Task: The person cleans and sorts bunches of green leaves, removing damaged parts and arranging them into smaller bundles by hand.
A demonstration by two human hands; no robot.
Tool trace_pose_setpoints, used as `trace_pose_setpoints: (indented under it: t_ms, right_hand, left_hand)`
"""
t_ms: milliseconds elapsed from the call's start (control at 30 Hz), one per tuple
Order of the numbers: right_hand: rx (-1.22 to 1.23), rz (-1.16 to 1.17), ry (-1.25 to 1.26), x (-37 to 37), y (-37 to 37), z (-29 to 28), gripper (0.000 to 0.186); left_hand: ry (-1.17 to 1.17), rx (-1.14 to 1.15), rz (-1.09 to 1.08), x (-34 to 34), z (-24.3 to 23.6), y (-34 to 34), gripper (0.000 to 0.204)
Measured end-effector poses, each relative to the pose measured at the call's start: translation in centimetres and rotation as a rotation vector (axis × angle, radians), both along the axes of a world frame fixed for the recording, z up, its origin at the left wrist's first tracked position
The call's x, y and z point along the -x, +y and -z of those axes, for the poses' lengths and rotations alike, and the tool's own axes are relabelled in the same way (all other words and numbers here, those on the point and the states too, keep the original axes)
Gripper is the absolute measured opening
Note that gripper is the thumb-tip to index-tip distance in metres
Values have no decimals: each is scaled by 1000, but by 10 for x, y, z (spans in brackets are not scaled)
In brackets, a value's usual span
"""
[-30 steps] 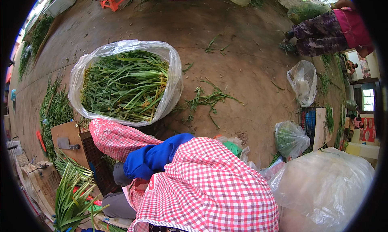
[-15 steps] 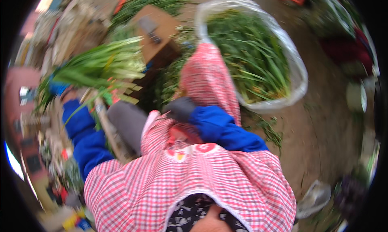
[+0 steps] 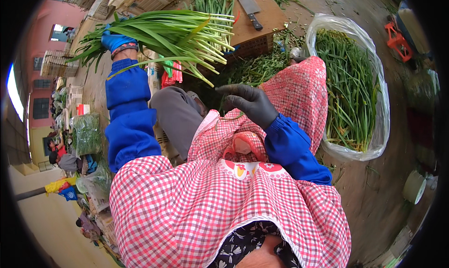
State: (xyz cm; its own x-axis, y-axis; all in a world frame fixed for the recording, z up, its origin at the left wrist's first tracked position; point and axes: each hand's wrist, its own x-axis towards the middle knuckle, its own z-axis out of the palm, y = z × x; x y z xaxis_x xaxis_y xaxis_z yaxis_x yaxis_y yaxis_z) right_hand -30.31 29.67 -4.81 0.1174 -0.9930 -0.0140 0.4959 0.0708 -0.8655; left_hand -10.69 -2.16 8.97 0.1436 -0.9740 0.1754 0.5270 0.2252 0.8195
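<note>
Here we see our blue-gloved left grip [image 3: 117,40] clamped round the leafy end of 1 bunch of long-leaved greens [image 3: 180,32], pale stems jutting right! Our dark-gloved right grip [image 3: 248,102], fingers apart, sits just beside the lowest stem tip; a cleaver [image 3: 248,4] lies on the brown board [image 3: 271,20].

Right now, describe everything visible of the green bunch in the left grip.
The green bunch is leafy and held roughly sideways: long, flat leaves, one yellowish, trail left, while pale stalks with uneven ends fan out to the right. No tie shows. The blue-gloved left grip clasps its leafy part. One stray stalk ends close to the dark-gloved right grip; whether they touch is unclear.
</note>
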Motion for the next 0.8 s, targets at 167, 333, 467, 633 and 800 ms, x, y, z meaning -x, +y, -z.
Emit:
trace_pose_setpoints:
  t_ms: [167,333,467,633,800]
  right_hand:
    - [-114,38,-323,-20,-32,-26,35]
    - [-192,133,-429,-45,-75,-27,35]
    - [-25,36,-507,-48,-85,-24,26]
    - [344,-131,-749,-26,-48,-17,34]
    - [480,-87,-731,15,-11,-8,26]
  left_hand:
    - [228,-27,363,-35,17,-9,37]
    - [259,14,463,-44,21,19,35]
    - [219,-65,108,-13,30,47,30]
    - [160,-63,-79,-61,36,35,33]
    - [246,-96,112,-113,58,9,37]
